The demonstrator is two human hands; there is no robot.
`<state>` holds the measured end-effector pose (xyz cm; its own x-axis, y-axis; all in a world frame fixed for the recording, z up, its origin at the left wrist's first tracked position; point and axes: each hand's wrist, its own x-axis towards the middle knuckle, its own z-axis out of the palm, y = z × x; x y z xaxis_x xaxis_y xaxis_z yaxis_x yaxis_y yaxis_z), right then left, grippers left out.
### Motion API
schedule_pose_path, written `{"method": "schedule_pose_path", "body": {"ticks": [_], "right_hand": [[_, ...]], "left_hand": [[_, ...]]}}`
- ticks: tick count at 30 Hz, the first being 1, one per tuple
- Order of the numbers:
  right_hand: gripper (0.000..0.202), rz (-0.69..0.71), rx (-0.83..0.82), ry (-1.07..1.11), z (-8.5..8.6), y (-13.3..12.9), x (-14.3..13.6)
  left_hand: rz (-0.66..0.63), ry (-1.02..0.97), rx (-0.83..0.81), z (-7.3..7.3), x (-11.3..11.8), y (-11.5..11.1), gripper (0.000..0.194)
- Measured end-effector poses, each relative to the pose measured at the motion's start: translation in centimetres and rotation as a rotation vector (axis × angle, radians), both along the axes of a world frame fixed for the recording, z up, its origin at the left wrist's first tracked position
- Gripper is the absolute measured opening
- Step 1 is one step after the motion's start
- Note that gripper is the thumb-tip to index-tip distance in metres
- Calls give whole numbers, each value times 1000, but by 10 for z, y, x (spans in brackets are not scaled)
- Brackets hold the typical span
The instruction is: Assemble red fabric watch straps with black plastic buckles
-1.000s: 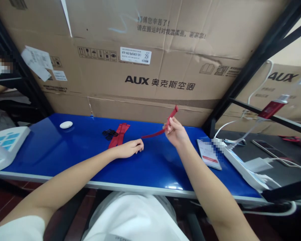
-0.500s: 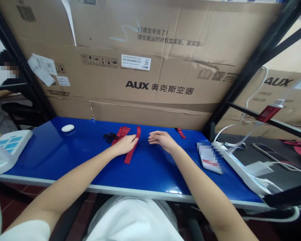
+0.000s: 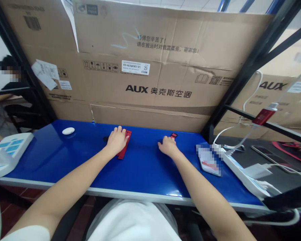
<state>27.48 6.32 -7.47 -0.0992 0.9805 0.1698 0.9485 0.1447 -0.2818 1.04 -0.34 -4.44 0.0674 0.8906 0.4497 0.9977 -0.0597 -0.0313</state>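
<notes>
My left hand (image 3: 116, 141) lies palm down over a small pile of red webbing straps (image 3: 124, 149), its fingers stretched out and apart. Beside its wrist side a bit of a black plastic piece (image 3: 105, 138) shows; the rest of the pile is hidden under the palm. Farther right, my right hand (image 3: 167, 146) has its fingers curled down at a short red strap (image 3: 173, 136) with a black end piece. The strap's near part is hidden behind the knuckles.
A white oval object (image 3: 68, 131) lies at the back left of the blue table (image 3: 140, 177). A phone (image 3: 208, 160) and a white power strip (image 3: 243, 174) lie on the right. Cardboard (image 3: 150, 110) walls off the back. Another person (image 3: 13, 77) sits at far left.
My left hand has let go of the single strap's edge and spread over the pile. My right hand has moved right and closed on the short red strap, which has shifted left.
</notes>
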Motion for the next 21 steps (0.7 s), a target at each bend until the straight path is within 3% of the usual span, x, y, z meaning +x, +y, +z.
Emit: {"method": "schedule_pose_path", "body": {"ticks": [2,5,7,11,15,21], "right_hand": [[44,152,43,72,4,-13,-13],[50,224,197,108,13,-18,-15],[58,210,248,87,18,-10,-5],[67,215,190,-35,15,18,22],[52,240,71,-22,3,34,30],[25,296,41,169,0,22,18]], "left_hand": [[-134,-7,28,-2,13,-5,37],[-283,-13,28,-8,30,-15,38],[-348,-15,10,-12,37,-19,38],[-450,-41,-39,-16,37,-18,35],[-512,-92,-78,-19,35,-15,33],[-525,-142,-102,-20,38,-14,33]]}}
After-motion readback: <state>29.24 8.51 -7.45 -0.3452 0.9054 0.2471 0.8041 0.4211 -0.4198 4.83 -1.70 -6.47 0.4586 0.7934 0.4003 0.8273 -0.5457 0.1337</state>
